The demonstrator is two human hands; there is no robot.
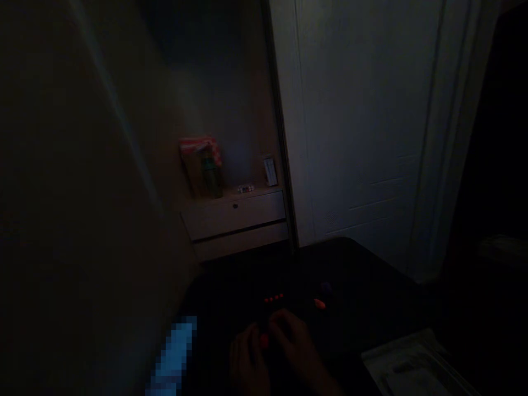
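At the far left I had a blue pixelated patch (173, 355), cut off by the bottom edge; I couldn't tell what it covered. Beyond the black table (350, 264), a red-patterned packet (193, 144) and a green bottle (212, 179) stood blurred on the drawer cabinet (239, 217).

My left hand (248, 355) had its fingers extended close together, beside the small red piece (264, 341). That piece sat between both hands near the bottom of my view; shadow hid whether the left fingers gripped it. A row of four red balls (274, 298) lay just beyond.

My right hand (291, 338) had its thumb and forefinger curled nearly together; I couldn't make out whether they held anything. Its forearm ran out of view at the bottom.

To its right lay an orange-red piece (319, 304) and, slightly farther off, a dim purple lump (326, 287). Past them I had open tabletop to the rounded right side, with a pale sheet-like item (416, 368) at lower right, cropped below.
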